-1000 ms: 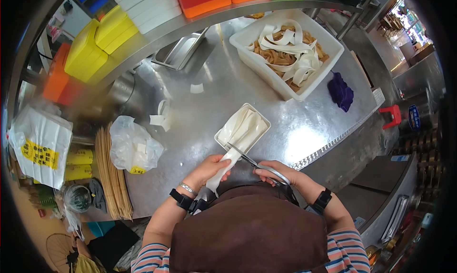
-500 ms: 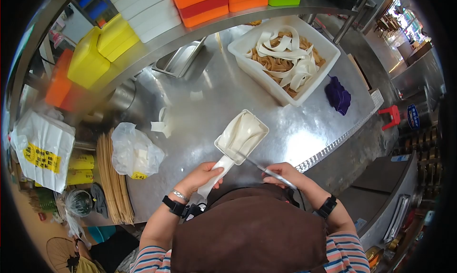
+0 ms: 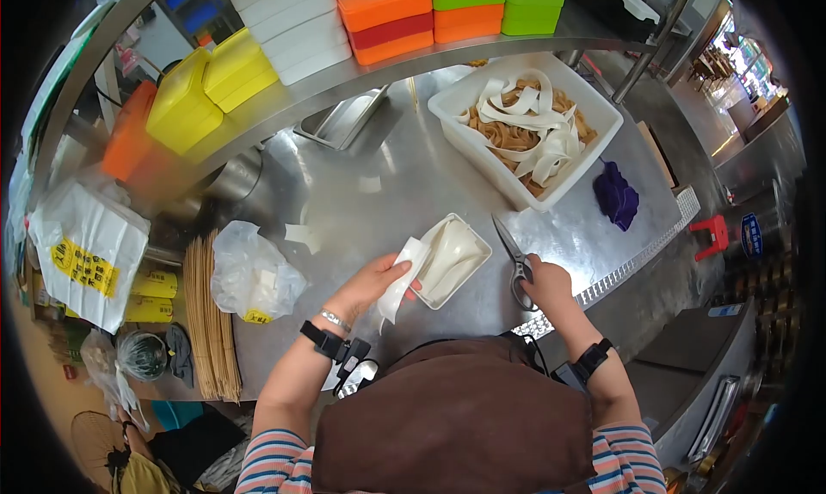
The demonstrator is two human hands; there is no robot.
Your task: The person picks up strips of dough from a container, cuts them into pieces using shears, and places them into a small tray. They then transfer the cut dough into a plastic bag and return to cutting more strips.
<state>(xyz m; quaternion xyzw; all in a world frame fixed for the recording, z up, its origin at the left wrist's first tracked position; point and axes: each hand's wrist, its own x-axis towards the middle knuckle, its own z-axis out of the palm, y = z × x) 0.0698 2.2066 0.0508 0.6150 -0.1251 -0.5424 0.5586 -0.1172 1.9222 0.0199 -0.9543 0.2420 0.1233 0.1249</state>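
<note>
Between the finger and thumb of my left hand [image 3: 385, 280] hangs a flat white strip [image 3: 403, 280]. Right beside it, a small rectangular white tray [image 3: 453, 262] holds a folded glossy white sheet. My right hand [image 3: 545, 283] is closed around the handles of grey scissors [image 3: 516, 266], whose blades point up and to the left over the steel table. Farther back stands a large white bin [image 3: 532, 200] with broad white strips [image 3: 551, 141] lying over brown ones.
The steel table [image 3: 344, 201] bears a plastic bag [image 3: 254, 274], wooden sticks [image 3: 211, 322], a metal tray [image 3: 344, 120] and a purple cloth [image 3: 616, 196]. Coloured boxes [image 3: 383, 3] fill the shelf above. Part of another person [image 3: 142, 460] shows at lower left.
My right hand has moved right and up with the scissors, away from the small tray. The white strip in my left hand now lies over the tray's left side. The whole view has shifted slightly.
</note>
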